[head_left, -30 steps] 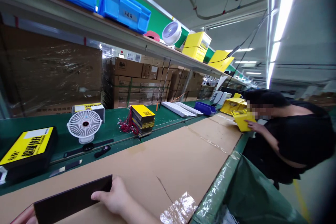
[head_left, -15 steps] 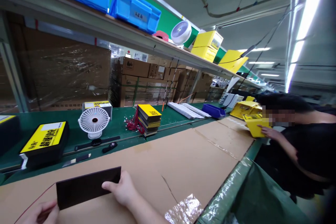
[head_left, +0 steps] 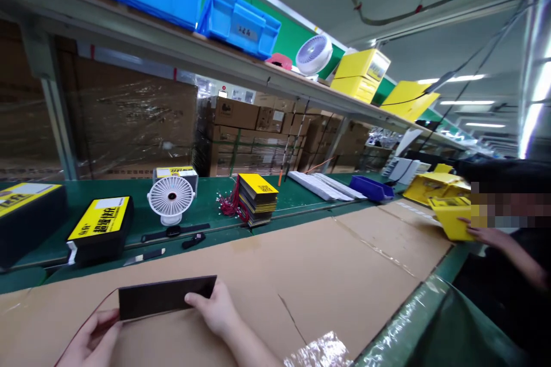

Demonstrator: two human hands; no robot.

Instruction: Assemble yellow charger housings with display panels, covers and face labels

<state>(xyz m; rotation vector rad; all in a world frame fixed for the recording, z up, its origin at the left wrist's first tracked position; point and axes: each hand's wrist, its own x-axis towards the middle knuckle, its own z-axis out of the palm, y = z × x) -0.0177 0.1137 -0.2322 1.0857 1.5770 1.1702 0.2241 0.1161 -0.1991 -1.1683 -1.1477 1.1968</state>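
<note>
A flat black card (head_left: pixel 159 298) stands on its long edge, tilted, above the cardboard sheet. My right hand (head_left: pixel 217 309) grips its right end, thumb across the near face and the other fingers hidden behind. At the card's lower left corner, the fingers of my left hand (head_left: pixel 97 335) are pinched together. A thin red cord (head_left: pixel 92 311) runs from the card's upper left corner down past that hand to the lower left. Further back on the bench is a stack of yellow-topped cards (head_left: pixel 258 195) with a bundle of red cords (head_left: pixel 232 203) beside it.
Brown cardboard (head_left: pixel 301 264) covers the bench front. Behind lie a white fan (head_left: pixel 171 198), a yellow-and-black box (head_left: pixel 101 226), a dark strap (head_left: pixel 193 241), white strips (head_left: pixel 321 186) and a blue bin (head_left: pixel 371 188). At right, a person's hand (head_left: pixel 484 234) holds a yellow box (head_left: pixel 450 221).
The view has shifted, so the scene sits further right. My left hand has come closer in around the card's lower left corner. My right hand keeps its grip.
</note>
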